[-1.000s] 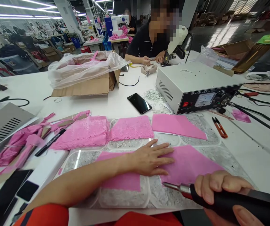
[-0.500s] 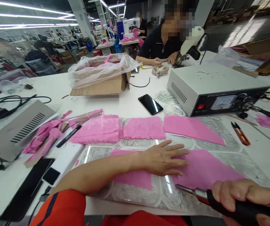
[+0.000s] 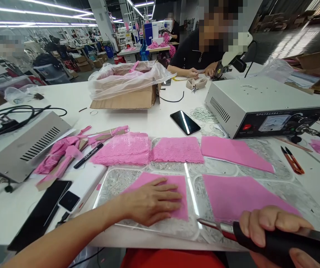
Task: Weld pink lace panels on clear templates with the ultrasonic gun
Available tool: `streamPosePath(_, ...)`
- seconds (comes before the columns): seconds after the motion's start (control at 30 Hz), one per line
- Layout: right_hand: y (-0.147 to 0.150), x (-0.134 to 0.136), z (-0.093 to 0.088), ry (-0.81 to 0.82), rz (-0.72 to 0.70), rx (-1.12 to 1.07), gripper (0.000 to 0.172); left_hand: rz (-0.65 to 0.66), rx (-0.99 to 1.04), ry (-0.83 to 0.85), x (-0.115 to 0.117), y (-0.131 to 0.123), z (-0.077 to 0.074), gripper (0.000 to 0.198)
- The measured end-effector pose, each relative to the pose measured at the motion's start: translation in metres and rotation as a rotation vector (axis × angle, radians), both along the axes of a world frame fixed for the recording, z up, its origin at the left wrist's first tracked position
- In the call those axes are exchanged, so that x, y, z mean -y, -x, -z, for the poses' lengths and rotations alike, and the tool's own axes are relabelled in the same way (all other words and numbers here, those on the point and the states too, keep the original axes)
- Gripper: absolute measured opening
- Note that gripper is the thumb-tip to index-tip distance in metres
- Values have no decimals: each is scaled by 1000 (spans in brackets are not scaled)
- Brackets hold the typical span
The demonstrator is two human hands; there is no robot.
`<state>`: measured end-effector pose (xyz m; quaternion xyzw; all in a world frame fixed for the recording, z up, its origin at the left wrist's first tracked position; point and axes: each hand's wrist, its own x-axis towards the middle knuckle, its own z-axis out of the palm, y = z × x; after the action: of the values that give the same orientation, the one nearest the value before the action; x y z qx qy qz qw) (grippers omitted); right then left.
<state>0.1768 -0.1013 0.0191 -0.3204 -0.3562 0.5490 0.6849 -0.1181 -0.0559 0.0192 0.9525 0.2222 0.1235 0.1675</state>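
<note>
My left hand (image 3: 150, 201) lies flat, fingers spread, on a small pink fabric piece (image 3: 173, 186) at the left of a clear plastic sheet (image 3: 268, 175). My right hand (image 3: 274, 232) is wrapped round the black handle of a cutting tool (image 3: 285, 243). Its metal tip (image 3: 210, 224) points left, just below a larger pink fabric piece (image 3: 238, 195). Two pink lace pieces (image 3: 126, 149) (image 3: 176, 149) and a plain pink piece (image 3: 232, 150) lie in a row beyond.
A grey control box (image 3: 260, 104) stands at the right, another grey box (image 3: 23, 145) at the left. A phone (image 3: 185, 122), a cardboard box with a plastic bag (image 3: 126, 87), orange snips (image 3: 292, 160) and pink scraps (image 3: 65, 152) lie about. A person in black (image 3: 193, 54) works across the table.
My left hand has slid left, off the large pink piece and onto the small one. The right hand keeps its hold on the tool.
</note>
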Motion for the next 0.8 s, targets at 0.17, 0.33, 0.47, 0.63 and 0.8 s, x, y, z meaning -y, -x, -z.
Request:
streamPosePath(0.17,15,-2,-10,-35,-9,61,11,1,-96,31,1,2,7,39)
streamPosePath(0.33,21,-2,-17,-62,-27,144,11,4,-58,22,1,2,10,41)
streamPosePath(0.47,25,-4,-18,-81,-27,156,11,-7,-53,20,2,2,11,41)
streamPosePath(0.63,33,-9,-23,-95,-34,184,12,1,-64,-5,2,1,11,44)
streamPosePath(0.8,35,-10,-23,-98,-37,202,11,-1,-50,-18,3,1,12,44)
